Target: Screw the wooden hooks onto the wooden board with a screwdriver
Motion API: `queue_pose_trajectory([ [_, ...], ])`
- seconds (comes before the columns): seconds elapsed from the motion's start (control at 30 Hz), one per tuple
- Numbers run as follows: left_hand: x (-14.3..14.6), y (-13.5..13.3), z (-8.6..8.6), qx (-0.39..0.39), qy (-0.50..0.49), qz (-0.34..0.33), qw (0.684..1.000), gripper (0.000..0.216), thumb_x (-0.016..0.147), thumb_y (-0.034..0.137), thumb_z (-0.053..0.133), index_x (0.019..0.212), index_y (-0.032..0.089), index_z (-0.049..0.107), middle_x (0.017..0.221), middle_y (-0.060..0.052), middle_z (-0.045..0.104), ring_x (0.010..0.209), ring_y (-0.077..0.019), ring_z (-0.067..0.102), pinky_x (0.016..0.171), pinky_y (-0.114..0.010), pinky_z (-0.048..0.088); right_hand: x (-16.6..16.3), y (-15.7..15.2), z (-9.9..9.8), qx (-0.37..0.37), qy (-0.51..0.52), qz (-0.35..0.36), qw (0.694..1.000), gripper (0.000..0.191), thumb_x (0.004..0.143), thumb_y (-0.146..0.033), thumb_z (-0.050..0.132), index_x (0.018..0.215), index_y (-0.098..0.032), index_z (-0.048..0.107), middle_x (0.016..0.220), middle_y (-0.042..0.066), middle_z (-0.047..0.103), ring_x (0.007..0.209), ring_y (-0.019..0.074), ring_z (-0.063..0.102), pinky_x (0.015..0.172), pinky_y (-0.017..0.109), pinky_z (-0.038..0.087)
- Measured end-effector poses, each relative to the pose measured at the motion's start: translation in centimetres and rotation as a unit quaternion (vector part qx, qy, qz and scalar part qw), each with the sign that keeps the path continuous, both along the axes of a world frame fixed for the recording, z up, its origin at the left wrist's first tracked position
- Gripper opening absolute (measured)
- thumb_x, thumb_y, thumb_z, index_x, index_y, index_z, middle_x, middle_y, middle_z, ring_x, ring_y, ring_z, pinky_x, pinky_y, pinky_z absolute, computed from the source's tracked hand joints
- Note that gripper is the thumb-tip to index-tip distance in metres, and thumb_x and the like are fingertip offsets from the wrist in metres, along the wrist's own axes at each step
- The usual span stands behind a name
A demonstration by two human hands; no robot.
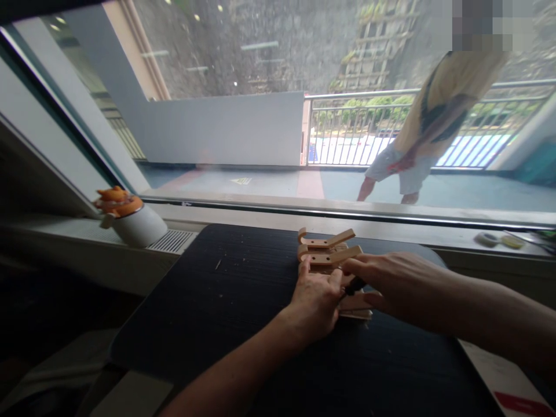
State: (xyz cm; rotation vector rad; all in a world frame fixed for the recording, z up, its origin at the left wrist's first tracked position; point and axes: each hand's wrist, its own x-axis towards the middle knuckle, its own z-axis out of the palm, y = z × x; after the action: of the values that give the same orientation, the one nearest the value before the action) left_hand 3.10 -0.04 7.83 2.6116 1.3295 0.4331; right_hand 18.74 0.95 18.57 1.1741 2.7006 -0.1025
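Observation:
A small wooden rack [343, 260] lies on the dark table, made of pale slats with several wooden hooks on it. Each hook is curled at its left end, angled up at its right end and has dark holes. My left hand [315, 295] grips the rack's near part, its index finger pressed against a hook [324, 259]. In my right hand [382, 281] is a screwdriver [355, 286], its dark handle between thumb and fingers and its thin shaft pointing down-left beside my left hand. The tip is hidden.
Small wood chips lie scattered over the black tabletop [182, 313]. A white pot with an orange lid [141, 226] stands on the left sill. Tape rolls [487, 238] sit on the right sill. Beyond the window, a person [447, 110] stands near a railing.

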Motion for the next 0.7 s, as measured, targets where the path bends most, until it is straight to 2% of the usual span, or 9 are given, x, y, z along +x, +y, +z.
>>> queue_pose_trajectory([
  [0.07,0.00,0.05,-0.05,-0.001,0.002,-0.003,1.000,0.044,0.077,0.017,0.056,0.121,0.015,0.047,0.104,-0.011,0.072,0.104,-0.0288,0.066,0.115,-0.060,0.012,-0.05,-0.03,0.16,-0.012,0.001,0.008,1.000,0.022,0.080,-0.007,0.059,0.095,-0.020,0.068,0.090,0.004,0.073,0.084,0.0220,0.070,0.063,0.027,0.045],
  [0.17,0.00,0.11,-0.22,0.005,-0.002,0.002,1.000,0.045,0.078,0.017,0.055,0.123,0.012,0.046,0.102,-0.011,0.072,0.103,-0.0286,0.066,0.115,-0.059,0.013,-0.09,-0.05,0.21,0.013,-0.048,-0.007,0.999,0.017,0.085,-0.011,0.054,0.081,-0.020,0.068,0.077,0.003,0.072,0.071,0.0225,0.069,0.055,0.027,0.040],
  [0.23,0.00,0.14,-0.38,0.009,-0.007,0.002,1.000,0.050,0.079,0.018,0.055,0.126,0.012,0.043,0.103,-0.012,0.072,0.103,-0.0288,0.066,0.115,-0.059,0.014,-0.05,-0.05,0.21,0.018,-0.041,-0.020,0.999,0.012,0.084,-0.014,0.059,0.086,-0.020,0.069,0.078,0.004,0.072,0.071,0.0231,0.069,0.054,0.027,0.038],
  [0.3,0.01,0.15,-0.55,0.015,-0.012,-0.002,1.000,0.048,0.079,0.018,0.055,0.126,0.013,0.043,0.104,-0.011,0.072,0.104,-0.0287,0.066,0.115,-0.059,0.014,-0.03,-0.03,0.17,-0.003,-0.001,-0.015,1.000,0.019,0.080,-0.011,0.061,0.093,-0.021,0.069,0.084,0.004,0.073,0.077,0.0225,0.070,0.056,0.026,0.039],
  [0.37,0.02,0.15,-0.66,0.020,-0.016,-0.002,1.000,0.046,0.079,0.017,0.054,0.123,0.014,0.045,0.105,-0.011,0.072,0.105,-0.0285,0.065,0.115,-0.059,0.012,-0.08,-0.03,0.10,-0.012,0.015,-0.010,1.000,0.021,0.080,-0.008,0.059,0.092,-0.022,0.069,0.085,0.002,0.074,0.079,0.0216,0.070,0.058,0.026,0.039],
  [0.47,0.01,0.12,-0.61,0.019,-0.015,0.001,1.000,0.047,0.078,0.018,0.056,0.123,0.013,0.045,0.104,-0.011,0.072,0.106,-0.0287,0.065,0.115,-0.059,0.012,-0.18,-0.01,0.04,0.023,-0.022,-0.033,0.999,0.016,0.087,-0.018,0.055,0.079,-0.021,0.069,0.078,0.004,0.073,0.074,0.0240,0.070,0.054,0.028,0.037],
  [0.53,-0.01,0.10,-0.47,0.012,-0.013,0.001,1.000,0.050,0.078,0.018,0.056,0.126,0.013,0.043,0.105,-0.012,0.072,0.106,-0.0289,0.065,0.115,-0.059,0.013,-0.16,0.00,0.09,0.027,-0.027,-0.045,0.998,0.011,0.086,-0.025,0.060,0.085,-0.021,0.070,0.081,0.005,0.074,0.077,0.0261,0.070,0.055,0.029,0.038],
  [0.63,-0.04,0.05,-0.30,0.006,-0.007,-0.001,1.000,0.048,0.078,0.018,0.056,0.124,0.013,0.044,0.107,-0.012,0.071,0.106,-0.0290,0.064,0.115,-0.060,0.013,-0.06,-0.03,0.14,-0.006,0.018,-0.006,1.000,0.021,0.079,-0.015,0.064,0.098,-0.024,0.069,0.092,0.003,0.074,0.084,0.0229,0.070,0.060,0.027,0.041],
  [0.7,-0.03,0.04,-0.25,0.008,-0.002,-0.002,1.000,0.045,0.078,0.018,0.055,0.122,0.013,0.046,0.106,-0.012,0.071,0.105,-0.0288,0.065,0.116,-0.059,0.012,0.00,-0.07,0.03,-0.006,0.014,0.017,1.000,0.019,0.080,-0.009,0.059,0.087,-0.023,0.069,0.084,0.001,0.074,0.076,0.0192,0.069,0.058,0.025,0.039],
])
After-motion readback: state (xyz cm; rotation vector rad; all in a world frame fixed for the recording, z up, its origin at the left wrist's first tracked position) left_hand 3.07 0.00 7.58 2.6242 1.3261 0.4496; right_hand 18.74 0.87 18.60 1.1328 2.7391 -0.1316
